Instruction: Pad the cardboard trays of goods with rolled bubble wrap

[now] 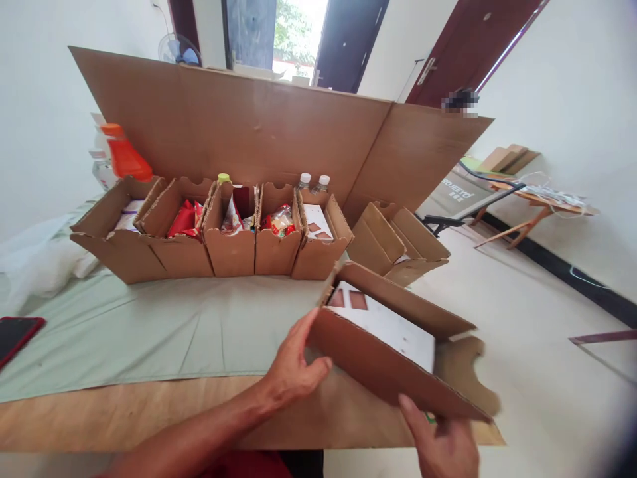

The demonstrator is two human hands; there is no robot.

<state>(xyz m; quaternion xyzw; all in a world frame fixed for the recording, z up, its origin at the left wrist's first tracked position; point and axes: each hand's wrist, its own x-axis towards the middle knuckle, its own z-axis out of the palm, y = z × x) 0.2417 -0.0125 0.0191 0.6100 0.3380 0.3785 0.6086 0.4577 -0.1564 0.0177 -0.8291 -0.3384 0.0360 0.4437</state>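
Note:
A brown open-topped cardboard box (378,362) is at the front right of the table, turned at an angle. Inside it lies a white box (393,325) with dark reddish patches at one end. My left hand (296,365) grips the cardboard box at its left end, thumb along the near side and fingertips hidden behind the end. Under its near right corner, my right hand (442,438) holds on with the thumb up against the side; the other fingers are partly hidden. Whether the box's underside touches the table cannot be seen.
Several similar cardboard boxes (231,252) stand in a row, holding red packets (186,222) and other packages. Two more boxes (378,232) are angled at the right. Behind rises a tall cardboard panel (249,126). An orange bottle (127,156) and a phone (20,335) are on the left.

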